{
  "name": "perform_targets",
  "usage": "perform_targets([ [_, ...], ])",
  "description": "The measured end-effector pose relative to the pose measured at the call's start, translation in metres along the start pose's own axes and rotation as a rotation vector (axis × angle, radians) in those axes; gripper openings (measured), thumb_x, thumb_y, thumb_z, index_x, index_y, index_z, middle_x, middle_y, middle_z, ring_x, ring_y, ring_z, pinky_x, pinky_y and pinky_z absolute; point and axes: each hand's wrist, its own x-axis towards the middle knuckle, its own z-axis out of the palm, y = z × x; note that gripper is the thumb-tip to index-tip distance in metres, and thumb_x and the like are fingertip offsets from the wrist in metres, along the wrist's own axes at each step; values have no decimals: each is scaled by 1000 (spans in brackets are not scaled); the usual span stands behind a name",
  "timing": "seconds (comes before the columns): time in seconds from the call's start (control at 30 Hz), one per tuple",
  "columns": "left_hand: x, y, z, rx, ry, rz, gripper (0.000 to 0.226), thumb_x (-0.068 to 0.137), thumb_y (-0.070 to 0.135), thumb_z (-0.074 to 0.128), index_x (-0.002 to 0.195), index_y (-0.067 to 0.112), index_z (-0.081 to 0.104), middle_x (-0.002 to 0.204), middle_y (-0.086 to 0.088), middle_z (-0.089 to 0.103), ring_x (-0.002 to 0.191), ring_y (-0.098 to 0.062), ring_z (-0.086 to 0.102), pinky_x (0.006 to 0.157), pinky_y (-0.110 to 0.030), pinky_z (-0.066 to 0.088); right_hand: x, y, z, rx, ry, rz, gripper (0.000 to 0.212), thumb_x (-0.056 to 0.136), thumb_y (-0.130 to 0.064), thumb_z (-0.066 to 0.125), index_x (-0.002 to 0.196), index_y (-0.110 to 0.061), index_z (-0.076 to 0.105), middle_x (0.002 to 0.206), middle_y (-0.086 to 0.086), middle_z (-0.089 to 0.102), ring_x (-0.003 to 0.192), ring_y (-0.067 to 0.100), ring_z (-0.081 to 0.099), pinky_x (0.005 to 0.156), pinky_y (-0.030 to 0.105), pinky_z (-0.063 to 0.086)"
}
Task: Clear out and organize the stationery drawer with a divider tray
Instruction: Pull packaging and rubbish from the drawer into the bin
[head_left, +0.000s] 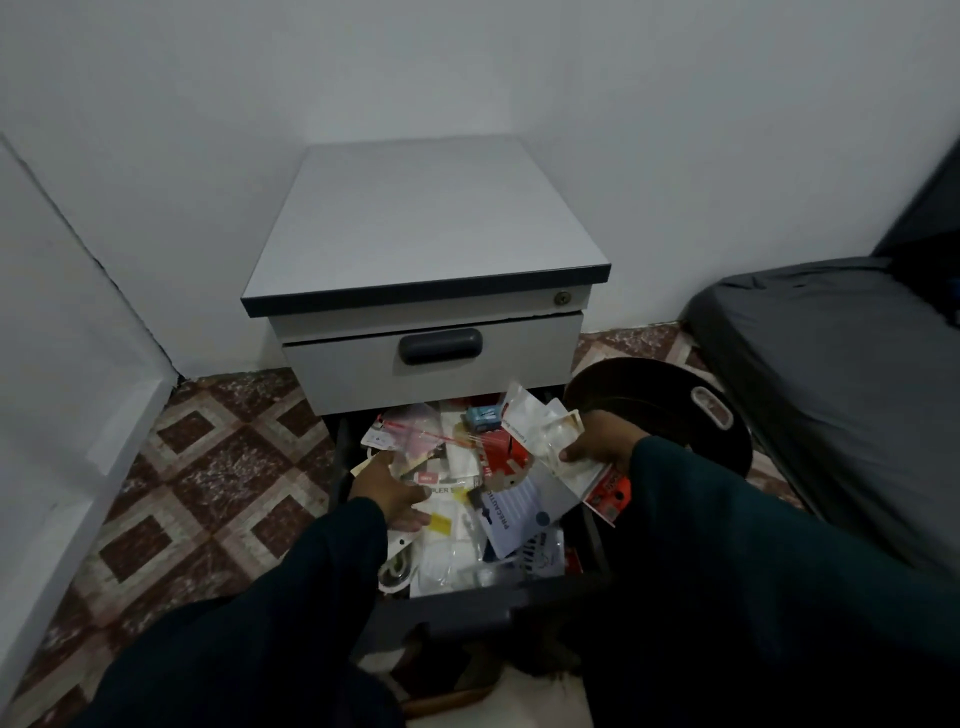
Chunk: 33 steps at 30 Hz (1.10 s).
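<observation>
The lower drawer (447, 613) of a grey cabinet (426, 218) is pulled out and full of jumbled stationery packets, papers and small boxes. My right hand (597, 441) grips a bundle of clear plastic packets (545, 431) and an orange card pack (608, 491) at the drawer's right side. My left hand (389, 493) reaches into the left side of the pile, fingers spread over a clear bag (415, 431). A blue leaflet (519, 514) and a small blue box (483, 418) lie among the clutter. No divider tray is visible.
The upper drawer (436, 364) is closed. A dark round tray with a handle cutout (675, 410) rests on the floor right of the cabinet. A grey mattress (831, 374) lies at the right. Patterned floor tiles (208, 467) spread to the left beside a white wall.
</observation>
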Motion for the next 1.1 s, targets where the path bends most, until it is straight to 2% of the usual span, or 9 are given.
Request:
perform_targets([
  [0.17, -5, 28, 26, 39, -48, 42, 76, 85, -6, 63, 145, 17, 23, 106, -17, 58, 41, -17, 63, 42, -26, 54, -4, 10, -27, -13, 51, 26, 53, 80, -11, 72, 127, 0, 52, 128, 16, 57, 117, 31, 54, 101, 39, 44],
  [0.27, -6, 41, 44, 96, -78, 73, 68, 84, -7, 63, 140, 13, 31, 99, -15, 60, 43, -18, 64, 42, -28, 55, -6, 18, -48, -55, 79, 51, 51, 81, -14, 71, 127, 1, 53, 127, 15, 57, 117, 30, 54, 97, 34, 43],
  [0.33, -7, 49, 58, 152, -73, 114, 58, 83, -7, 64, 134, 6, 38, 86, -10, 59, 37, -10, 60, 37, -22, 50, -6, 24, -63, -70, 114, 67, 51, 82, -16, 71, 127, 1, 53, 129, 15, 56, 119, 30, 53, 96, 33, 42],
  [0.47, -7, 67, 90, 216, -95, 196, 50, 84, -5, 64, 129, 4, 45, 89, -9, 60, 36, -3, 56, 33, -10, 41, -4, 39, -91, -64, 155, 114, 52, 83, -16, 70, 129, 2, 52, 131, 15, 55, 121, 31, 51, 98, 32, 41],
  [0.6, 7, 78, 122, 186, -198, 118, 39, 87, -7, 59, 121, 7, 45, 73, -12, 61, 47, -18, 60, 40, -26, 53, 2, 57, -111, -45, 196, 154, 55, 82, -13, 71, 131, 0, 50, 134, 15, 52, 123, 31, 49, 100, 34, 40],
  [0.73, 21, 87, 150, 171, -238, 98, 29, 88, -5, 59, 107, 10, 43, 74, -12, 56, 51, -21, 55, 48, -31, 52, 14, 74, -123, 2, 217, 192, 59, 81, -9, 71, 134, -1, 47, 137, 17, 50, 125, 31, 49, 100, 33, 40],
  [0.87, 35, 97, 176, 144, -300, 57, 33, 87, -3, 61, 116, 1, 45, 84, -18, 56, 49, -20, 55, 47, -35, 52, 30, 90, -132, 20, 258, 228, 60, 79, -7, 72, 133, 0, 48, 136, 17, 51, 123, 31, 50, 100, 33, 41],
  [1.0, 46, 104, 199, 91, -357, 28, 47, 88, -2, 59, 132, 1, 40, 88, -16, 58, 67, -23, 59, 66, -40, 55, 45, 102, -137, 21, 301, 261, 54, 79, -7, 72, 128, 2, 52, 132, 16, 54, 120, 30, 53, 96, 32, 43],
  [1.1, 57, 107, 207, 123, -357, 55, 79, 86, 8, 66, 150, 8, 18, 138, -21, 45, 116, -33, 55, 85, -42, 53, 52, 106, -137, 83, 302, 267, 60, 79, -8, 73, 131, 5, 47, 133, 17, 52, 120, 30, 52, 91, 31, 44],
])
